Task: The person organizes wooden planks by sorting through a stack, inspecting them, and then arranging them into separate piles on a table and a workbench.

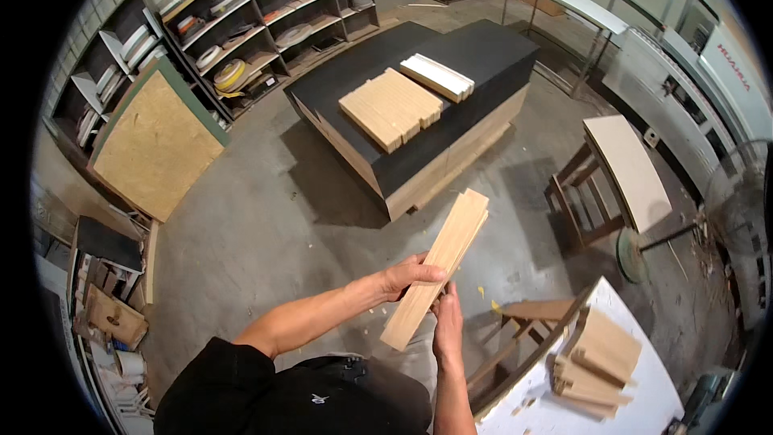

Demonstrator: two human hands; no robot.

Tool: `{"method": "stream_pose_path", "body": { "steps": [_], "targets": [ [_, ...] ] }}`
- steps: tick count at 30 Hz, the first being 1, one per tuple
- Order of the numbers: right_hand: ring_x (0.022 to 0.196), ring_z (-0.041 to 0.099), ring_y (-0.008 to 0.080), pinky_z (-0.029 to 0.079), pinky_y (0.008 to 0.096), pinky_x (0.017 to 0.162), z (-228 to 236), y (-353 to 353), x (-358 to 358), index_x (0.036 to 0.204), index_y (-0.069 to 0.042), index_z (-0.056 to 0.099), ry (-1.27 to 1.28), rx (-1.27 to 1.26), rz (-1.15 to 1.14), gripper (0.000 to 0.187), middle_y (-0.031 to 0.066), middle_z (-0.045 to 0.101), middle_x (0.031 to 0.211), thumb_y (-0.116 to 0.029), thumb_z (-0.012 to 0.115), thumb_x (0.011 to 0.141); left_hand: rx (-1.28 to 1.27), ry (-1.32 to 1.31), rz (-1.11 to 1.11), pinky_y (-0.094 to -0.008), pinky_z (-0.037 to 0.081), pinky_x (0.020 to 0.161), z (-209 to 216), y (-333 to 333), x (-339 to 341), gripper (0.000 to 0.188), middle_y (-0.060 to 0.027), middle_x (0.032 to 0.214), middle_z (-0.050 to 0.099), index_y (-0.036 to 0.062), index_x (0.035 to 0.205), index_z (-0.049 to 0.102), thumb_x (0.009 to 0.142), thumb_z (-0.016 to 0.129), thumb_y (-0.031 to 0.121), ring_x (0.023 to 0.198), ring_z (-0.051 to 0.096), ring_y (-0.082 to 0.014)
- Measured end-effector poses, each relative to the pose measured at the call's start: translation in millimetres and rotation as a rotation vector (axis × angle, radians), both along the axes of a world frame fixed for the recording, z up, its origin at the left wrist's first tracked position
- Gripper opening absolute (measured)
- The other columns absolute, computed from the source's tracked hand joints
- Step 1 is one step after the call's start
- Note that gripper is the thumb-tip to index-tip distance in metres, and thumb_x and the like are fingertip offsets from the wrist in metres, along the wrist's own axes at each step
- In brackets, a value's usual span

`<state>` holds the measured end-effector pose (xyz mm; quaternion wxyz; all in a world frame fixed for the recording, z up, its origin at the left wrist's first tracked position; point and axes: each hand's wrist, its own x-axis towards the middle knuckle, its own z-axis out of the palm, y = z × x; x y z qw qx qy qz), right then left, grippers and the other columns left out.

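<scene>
A small stack of long, light wooden strips (451,234) is held at a slant in front of my body, above the concrete floor. My left hand (412,275) grips it from the left, the thumb lying across the top strip and the fingers beneath. From the right, my right hand (448,318) closes round the lower edge; most of its fingers are hidden behind the wood. More wooden strips (600,354) lie in a loose pile on the white table (628,306) at the lower right.
Ahead stands a large black-topped stack of panels (483,40) carrying rows of wooden strips (390,105) and a white-faced bundle (437,76). A stool with a board (628,165) and a fan (737,193) are at the right. Shelves (274,16) line the back left, near a leaning board (157,141).
</scene>
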<state>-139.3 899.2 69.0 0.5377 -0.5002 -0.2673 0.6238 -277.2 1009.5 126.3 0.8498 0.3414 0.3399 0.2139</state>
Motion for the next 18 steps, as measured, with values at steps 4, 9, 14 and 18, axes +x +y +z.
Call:
{"method": "stream_pose_path", "body": {
  "steps": [4,9,14,18],
  "targets": [
    [0.125,0.053,0.0244,0.041,0.0348,0.106,-11,48,41,0.141,0.007,0.043,-0.055,-0.130,-0.012,0.053,0.0202,0.054,0.138,-0.024,0.058,0.100,0.343,0.438,0.016,-0.0377,0.039,0.104,9,71,-26,0.102,-0.0166,0.132,0.050,-0.0013,0.147,0.033,0.069,0.083,0.041,0.126,0.046,-0.0258],
    [0.104,0.064,0.0188,0.049,0.0294,0.089,-27,106,107,0.129,0.007,0.055,-0.252,-0.217,-0.019,0.048,0.0143,0.067,0.116,-0.027,0.065,0.097,1.124,1.163,-0.292,-0.0483,0.034,0.107,17,150,-104,0.099,-0.0229,0.129,0.046,0.0002,0.140,0.036,0.060,0.082,0.034,0.123,0.044,-0.0395],
    [0.102,0.064,0.0193,0.049,0.0305,0.091,-33,189,84,0.131,0.007,0.054,-0.374,-0.249,0.054,0.050,0.0123,0.067,0.114,-0.025,0.066,0.095,1.482,1.242,-0.542,-0.0488,0.031,0.106,10,222,-196,0.092,-0.0197,0.125,0.049,-0.0019,0.136,0.041,0.053,0.076,0.019,0.122,0.044,-0.0367],
    [0.104,0.064,0.0199,0.049,0.0311,0.093,-52,247,25,0.129,0.008,0.056,-0.400,-0.238,0.232,0.048,0.0133,0.067,0.115,-0.024,0.066,0.095,1.506,1.219,-0.588,-0.0477,0.030,0.107,-5,283,-236,0.095,-0.0192,0.125,0.048,-0.0015,0.136,0.041,0.049,0.076,0.016,0.121,0.044,-0.0368]
  ]
}}
